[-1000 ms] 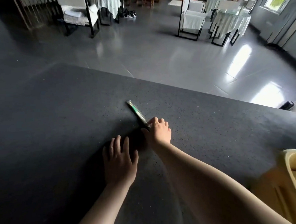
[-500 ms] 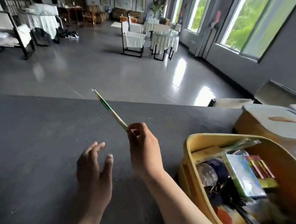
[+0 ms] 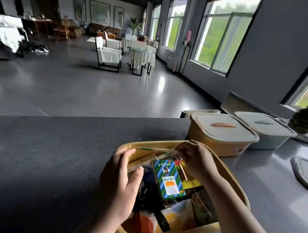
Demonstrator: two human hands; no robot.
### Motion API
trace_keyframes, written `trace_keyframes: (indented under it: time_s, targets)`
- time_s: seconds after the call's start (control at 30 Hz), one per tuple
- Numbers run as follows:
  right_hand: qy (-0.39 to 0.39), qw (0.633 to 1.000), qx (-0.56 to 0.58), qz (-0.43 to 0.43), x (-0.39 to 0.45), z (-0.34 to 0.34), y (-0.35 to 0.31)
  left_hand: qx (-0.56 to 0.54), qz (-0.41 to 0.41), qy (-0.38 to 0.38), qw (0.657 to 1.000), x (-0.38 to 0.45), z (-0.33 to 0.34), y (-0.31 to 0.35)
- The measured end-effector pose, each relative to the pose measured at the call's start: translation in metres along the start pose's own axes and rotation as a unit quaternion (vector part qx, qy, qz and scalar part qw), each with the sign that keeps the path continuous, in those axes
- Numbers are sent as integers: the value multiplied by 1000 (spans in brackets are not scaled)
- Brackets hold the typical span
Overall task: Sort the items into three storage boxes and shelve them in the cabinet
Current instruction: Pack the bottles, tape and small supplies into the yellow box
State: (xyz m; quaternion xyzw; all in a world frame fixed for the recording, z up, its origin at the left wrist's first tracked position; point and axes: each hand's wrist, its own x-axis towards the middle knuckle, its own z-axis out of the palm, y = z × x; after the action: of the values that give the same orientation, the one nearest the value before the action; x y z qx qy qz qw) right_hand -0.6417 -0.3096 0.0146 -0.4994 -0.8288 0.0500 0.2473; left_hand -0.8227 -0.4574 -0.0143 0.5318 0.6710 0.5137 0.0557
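Slender green-and-pale stick (image 3: 148,148), seemingly in a clear wrapper, held level over the far rim of the open yellow plastic storage box (image 3: 234,182) on the dark speckled bench (image 3: 44,156). Right hand (image 3: 195,157) pinches its right end, grip pressed together on it; left hand (image 3: 122,183) hangs spread beside the other end, whether touching cannot be told. Judged light, stiff but thin, its wrapper likely slippery; best taken near the middle or at both ends. Inside lie a green striped carton (image 3: 168,180) and mixed packets. Two lidded boxes, orange (image 3: 220,138) and grey (image 3: 267,133), stand just behind.
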Motion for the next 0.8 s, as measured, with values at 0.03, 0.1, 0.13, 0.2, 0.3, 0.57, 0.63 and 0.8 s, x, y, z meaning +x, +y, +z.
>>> trace_keyframes:
  time_s: [0.03, 0.1, 0.13, 0.2, 0.3, 0.57, 0.63, 0.8]
  targets:
    - [-16, 1000, -13, -23, 6, 2, 5, 34, -17, -9, 999, -1, 5, 2]
    - [-31, 997, -25, -70, 18, 7, 8, 124, -44, -31, 991, -3, 13, 5]
    - [-36, 995, -25, -90, 23, 10, 8, 180, -44, -48, 981, -6, 18, 6]
    - [-45, 991, -20, -122, 30, 19, 8, 277, -51, -62, 957, -8, 23, 8]
    - [-56, 990, -11, -130, 35, 33, 12, 262, -143, -61, 953, -8, 26, 11]
    - [-47, 993, 28, -105, 31, 49, 16, 326, -225, -94, 914, -5, 25, 17]
    - [-31, 994, 36, -101, 30, 47, 18, 343, -219, -99, 908, -5, 25, 22]
    - [8, 995, 64, -78, 16, 19, 13, 291, -209, -122, 926, -5, 25, 3]
